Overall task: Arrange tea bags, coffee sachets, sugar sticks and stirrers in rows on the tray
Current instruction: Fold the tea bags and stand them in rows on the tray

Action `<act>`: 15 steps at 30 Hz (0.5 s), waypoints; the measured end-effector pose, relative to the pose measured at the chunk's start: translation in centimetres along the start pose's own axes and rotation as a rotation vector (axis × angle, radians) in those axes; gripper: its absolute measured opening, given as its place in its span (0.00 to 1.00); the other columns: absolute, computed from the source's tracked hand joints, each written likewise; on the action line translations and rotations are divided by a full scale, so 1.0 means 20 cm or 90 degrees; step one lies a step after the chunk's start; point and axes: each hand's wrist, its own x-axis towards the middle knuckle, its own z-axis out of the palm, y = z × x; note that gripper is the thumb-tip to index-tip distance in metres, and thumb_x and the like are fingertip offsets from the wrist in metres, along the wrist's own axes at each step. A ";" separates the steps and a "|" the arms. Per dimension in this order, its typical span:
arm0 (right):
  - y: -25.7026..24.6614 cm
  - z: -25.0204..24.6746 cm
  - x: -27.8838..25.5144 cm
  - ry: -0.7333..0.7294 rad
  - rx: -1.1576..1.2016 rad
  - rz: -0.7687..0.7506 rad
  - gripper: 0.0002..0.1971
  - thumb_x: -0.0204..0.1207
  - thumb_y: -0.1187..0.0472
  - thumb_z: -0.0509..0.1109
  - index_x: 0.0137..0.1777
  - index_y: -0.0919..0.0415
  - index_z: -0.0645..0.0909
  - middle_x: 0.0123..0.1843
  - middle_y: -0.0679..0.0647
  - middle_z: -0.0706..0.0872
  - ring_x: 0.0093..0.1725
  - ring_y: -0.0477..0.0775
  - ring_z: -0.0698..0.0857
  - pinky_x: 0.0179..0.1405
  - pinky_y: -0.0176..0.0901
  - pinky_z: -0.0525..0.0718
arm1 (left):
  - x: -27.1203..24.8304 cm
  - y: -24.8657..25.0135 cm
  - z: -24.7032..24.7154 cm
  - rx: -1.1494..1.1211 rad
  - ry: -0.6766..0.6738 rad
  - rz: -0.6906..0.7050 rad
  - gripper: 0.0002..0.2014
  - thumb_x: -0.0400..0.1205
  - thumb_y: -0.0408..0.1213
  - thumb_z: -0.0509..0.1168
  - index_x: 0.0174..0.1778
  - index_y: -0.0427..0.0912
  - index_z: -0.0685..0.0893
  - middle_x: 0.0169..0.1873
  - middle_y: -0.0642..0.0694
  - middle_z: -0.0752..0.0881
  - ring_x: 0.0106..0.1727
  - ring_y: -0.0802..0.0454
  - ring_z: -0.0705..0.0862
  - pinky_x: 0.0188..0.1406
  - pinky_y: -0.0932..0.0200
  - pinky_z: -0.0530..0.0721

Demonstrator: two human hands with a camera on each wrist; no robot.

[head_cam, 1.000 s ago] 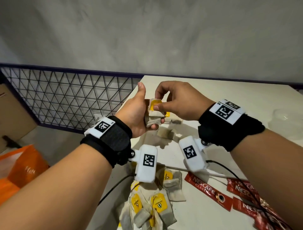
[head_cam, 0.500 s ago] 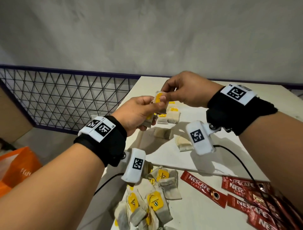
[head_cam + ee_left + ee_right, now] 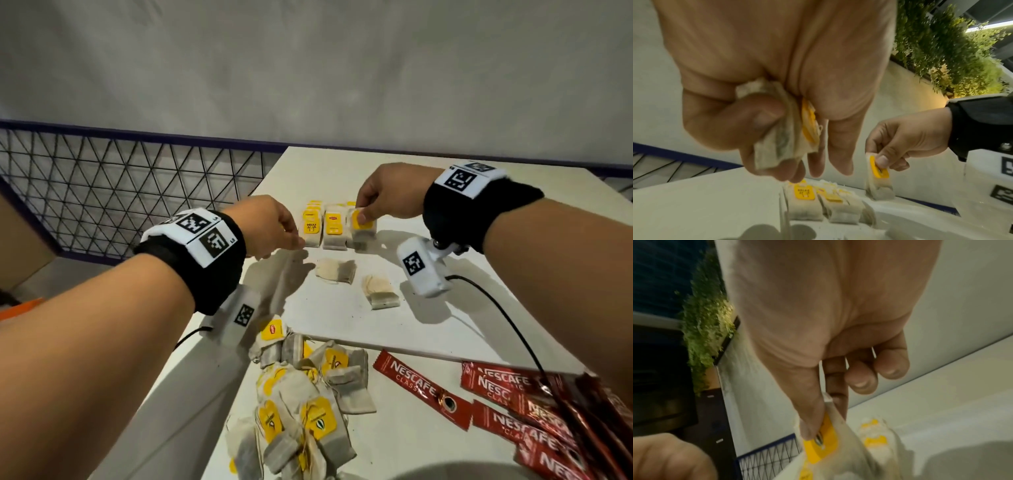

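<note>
Thumb and fingers of the right hand [image 3: 387, 197] pinch a tea bag [image 3: 362, 229] beside the row [image 3: 323, 228] on the tray [image 3: 342, 318]; left hand [image 3: 270, 228] clutches a bunch of tea bags [image 3: 785, 129], hidden from the head view.

From head height we looked down over both forearms; each wrist view looked close along its fingers. All shared the row of tea bags [image 3: 330, 229].

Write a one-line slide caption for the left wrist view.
Left hand grips spare tea bags while right hand pinches one tea bag beside the row.
</note>
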 end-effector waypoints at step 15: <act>0.12 0.17 0.14 -0.054 0.122 0.064 0.11 0.70 0.52 0.79 0.48 0.53 0.83 0.33 0.47 0.78 0.29 0.49 0.73 0.31 0.38 0.71 | 0.05 -0.06 0.07 0.055 -0.036 0.006 0.14 0.75 0.59 0.71 0.41 0.52 0.87 0.24 0.51 0.84 0.26 0.55 0.84 0.33 0.64 0.81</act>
